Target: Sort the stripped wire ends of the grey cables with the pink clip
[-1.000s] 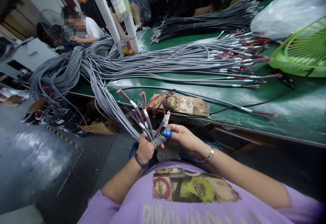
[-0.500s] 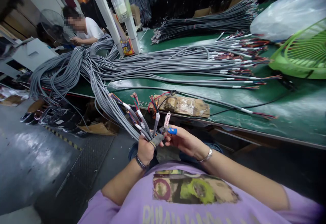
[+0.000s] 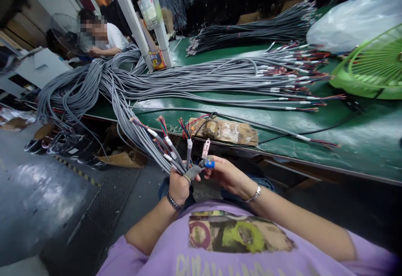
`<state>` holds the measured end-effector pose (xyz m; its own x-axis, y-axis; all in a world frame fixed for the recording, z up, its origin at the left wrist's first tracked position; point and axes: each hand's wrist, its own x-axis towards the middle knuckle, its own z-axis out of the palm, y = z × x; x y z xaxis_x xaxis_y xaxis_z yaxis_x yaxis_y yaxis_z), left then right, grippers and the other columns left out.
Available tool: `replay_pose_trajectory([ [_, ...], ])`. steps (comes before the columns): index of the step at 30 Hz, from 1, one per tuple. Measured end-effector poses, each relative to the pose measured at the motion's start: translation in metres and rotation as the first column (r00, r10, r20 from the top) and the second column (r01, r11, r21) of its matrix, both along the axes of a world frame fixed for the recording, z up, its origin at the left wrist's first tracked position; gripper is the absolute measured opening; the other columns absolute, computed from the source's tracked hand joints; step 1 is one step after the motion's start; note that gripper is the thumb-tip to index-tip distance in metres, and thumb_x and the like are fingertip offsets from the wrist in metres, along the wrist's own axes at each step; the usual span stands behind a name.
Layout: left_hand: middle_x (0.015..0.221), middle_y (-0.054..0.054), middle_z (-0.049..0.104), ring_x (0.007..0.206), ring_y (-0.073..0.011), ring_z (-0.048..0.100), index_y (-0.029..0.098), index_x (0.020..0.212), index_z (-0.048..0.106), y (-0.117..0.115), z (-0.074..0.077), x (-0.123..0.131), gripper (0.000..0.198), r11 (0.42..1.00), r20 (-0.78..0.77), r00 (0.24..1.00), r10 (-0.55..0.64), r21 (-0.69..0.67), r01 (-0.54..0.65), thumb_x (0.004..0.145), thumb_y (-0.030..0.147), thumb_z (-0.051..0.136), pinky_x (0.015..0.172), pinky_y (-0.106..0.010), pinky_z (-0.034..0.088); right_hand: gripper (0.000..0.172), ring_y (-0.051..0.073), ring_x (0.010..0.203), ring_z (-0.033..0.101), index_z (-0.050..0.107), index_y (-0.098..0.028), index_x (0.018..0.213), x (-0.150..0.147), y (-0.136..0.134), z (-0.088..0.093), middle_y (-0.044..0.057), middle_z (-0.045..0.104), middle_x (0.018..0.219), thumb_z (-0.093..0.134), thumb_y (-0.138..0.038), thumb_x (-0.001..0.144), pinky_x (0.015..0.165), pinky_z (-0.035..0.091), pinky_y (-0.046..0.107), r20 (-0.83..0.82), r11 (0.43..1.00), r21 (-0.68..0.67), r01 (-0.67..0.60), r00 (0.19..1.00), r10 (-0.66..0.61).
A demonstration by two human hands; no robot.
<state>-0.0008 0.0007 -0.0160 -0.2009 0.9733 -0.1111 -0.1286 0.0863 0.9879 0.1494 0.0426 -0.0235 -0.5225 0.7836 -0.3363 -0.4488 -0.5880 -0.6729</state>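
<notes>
My left hand (image 3: 179,186) is closed round several grey cables (image 3: 150,148) below the table edge. A grey covering wraps its thumb, which points toward my right hand. The cable ends (image 3: 168,140) fan upward, with white sleeves and thin coloured wires showing. My right hand (image 3: 224,175) wears a blue finger cover (image 3: 209,164). Its fingers are pinched together close to the left thumb, and what they grip is hidden. Just above these fingertips stands a small flat pinkish-white piece (image 3: 206,148) with a hole at its top; I cannot tell what it is.
Long grey cables (image 3: 188,77) lie across the green table (image 3: 345,150). A wooden block (image 3: 232,131) sits at the front edge. Black cables (image 3: 251,33), a plastic bag (image 3: 358,20) and a green fan (image 3: 373,70) are farther back. A person (image 3: 113,39) works at far left.
The cable ends above my left hand have shifted slightly left. My right fingers and their blue cover have moved a little left and down, staying close to the left thumb.
</notes>
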Motion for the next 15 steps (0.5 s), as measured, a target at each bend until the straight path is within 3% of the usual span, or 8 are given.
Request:
replay_pose_trajectory([
  [5, 0.047, 0.001, 0.061, 0.045, -0.0114, 0.053, 0.016, 0.062, 0.066, 0.003, 0.012, 0.004, 0.018, 0.996, 0.074, 0.997, -0.014, 0.093, 0.007, 0.07, 0.031, 0.072, 0.051, -0.025, 0.041, 0.035, 0.013, 0.065, 0.059, 0.065, -0.018, 0.082, 0.005, 0.019, -0.005, 0.004, 0.066, 0.077, 0.065, -0.053, 0.078, 0.066, 0.05, 0.028, -0.124, 0.996, -0.088, 0.003, 0.992, -0.014],
  [10, 0.046, 0.0, 0.06, 0.046, -0.0114, 0.053, 0.015, 0.056, 0.064, 0.009, 0.016, 0.013, 0.023, 0.996, 0.057, 0.998, -0.034, 0.09, 0.028, 0.07, 0.031, 0.072, 0.052, -0.025, 0.041, 0.039, 0.01, 0.055, 0.05, 0.062, -0.017, 0.075, -0.005, 0.03, 0.003, -0.001, 0.058, 0.064, 0.076, -0.052, 0.067, 0.057, 0.045, 0.025, -0.101, 0.997, 0.07, 0.015, 0.995, -0.008],
  [15, 0.047, 0.0, 0.06, 0.047, -0.0116, 0.053, 0.015, 0.056, 0.065, 0.012, 0.012, 0.015, 0.023, 0.995, 0.006, 0.999, -0.044, 0.089, 0.043, 0.07, 0.032, 0.072, 0.052, -0.024, 0.039, 0.048, 0.01, 0.052, 0.04, 0.055, -0.018, 0.06, -0.012, 0.027, -0.002, -0.002, 0.049, 0.055, 0.068, -0.064, 0.068, 0.053, 0.037, 0.026, 0.132, 0.92, 0.299, 0.253, 0.944, -0.303],
])
